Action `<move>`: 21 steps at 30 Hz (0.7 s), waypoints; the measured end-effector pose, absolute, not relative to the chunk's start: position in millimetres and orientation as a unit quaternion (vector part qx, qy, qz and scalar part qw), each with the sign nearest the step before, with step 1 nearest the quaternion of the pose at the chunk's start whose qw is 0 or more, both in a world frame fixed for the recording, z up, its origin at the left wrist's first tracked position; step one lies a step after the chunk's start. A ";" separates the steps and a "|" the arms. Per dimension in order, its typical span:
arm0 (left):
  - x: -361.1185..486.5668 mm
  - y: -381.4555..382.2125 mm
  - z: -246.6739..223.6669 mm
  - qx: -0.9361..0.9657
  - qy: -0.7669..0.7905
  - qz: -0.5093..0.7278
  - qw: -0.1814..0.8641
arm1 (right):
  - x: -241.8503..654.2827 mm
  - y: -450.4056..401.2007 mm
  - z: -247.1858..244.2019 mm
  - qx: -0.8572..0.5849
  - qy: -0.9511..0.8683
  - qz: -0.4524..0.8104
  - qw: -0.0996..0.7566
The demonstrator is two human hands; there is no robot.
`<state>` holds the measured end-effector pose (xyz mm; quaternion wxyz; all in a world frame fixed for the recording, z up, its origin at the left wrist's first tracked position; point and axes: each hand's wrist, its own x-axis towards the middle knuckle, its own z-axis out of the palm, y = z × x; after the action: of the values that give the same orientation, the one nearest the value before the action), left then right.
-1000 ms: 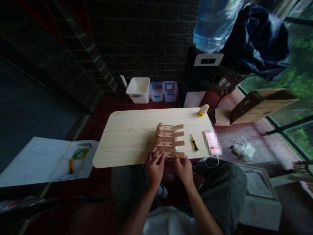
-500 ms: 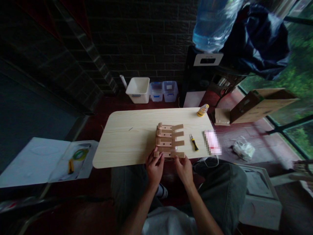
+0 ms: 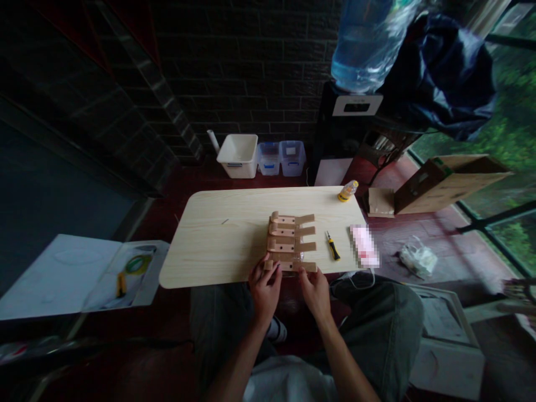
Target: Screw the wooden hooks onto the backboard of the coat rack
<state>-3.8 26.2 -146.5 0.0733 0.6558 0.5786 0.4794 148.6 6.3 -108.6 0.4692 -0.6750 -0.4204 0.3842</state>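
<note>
Several tan, wood-like hooks [image 3: 287, 247] with curled left ends, slanting right ends and small dark holes lie in a row on a brown block, with shiny clear film showing between them. At the table's front edge, my left hand [image 3: 264, 287] is closed around the left end of the nearest hook [image 3: 291, 266]. My right hand [image 3: 316, 290] pinches the same hook close to its right end; the fingertips beneath are hidden. To the right of the row lies a yellow-and-black screwdriver [image 3: 334, 249], apart from both hands.
The pale wooden table [image 3: 209, 245] holds a small thin piece [image 3: 225, 221] at left and a yellow-capped bottle [image 3: 347, 191] at the far right corner. A blurred pink item [image 3: 364, 245] lies on the right edge. Bins [image 3: 238, 156] and a water dispenser [image 3: 347, 128] stand behind.
The whole view has shifted very slightly downward in the picture. Both hands keep the same grip, and the hooks stay where they were.
</note>
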 end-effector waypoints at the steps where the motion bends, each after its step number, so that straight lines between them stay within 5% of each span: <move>1: -4.3 26.2 -146.3 0.657 0.578 0.479 0.074 | 148.6 6.2 -108.5 -0.675 -0.421 0.384 0.469; 21: -5.4 26.7 -143.8 0.665 0.574 0.471 0.081 | 148.4 5.9 -114.3 -0.690 -0.416 0.372 0.461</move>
<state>-5.4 26.7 -143.8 0.0808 0.6653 0.5736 0.4710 148.4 5.9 -114.3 0.4607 -0.6902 -0.4157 0.3722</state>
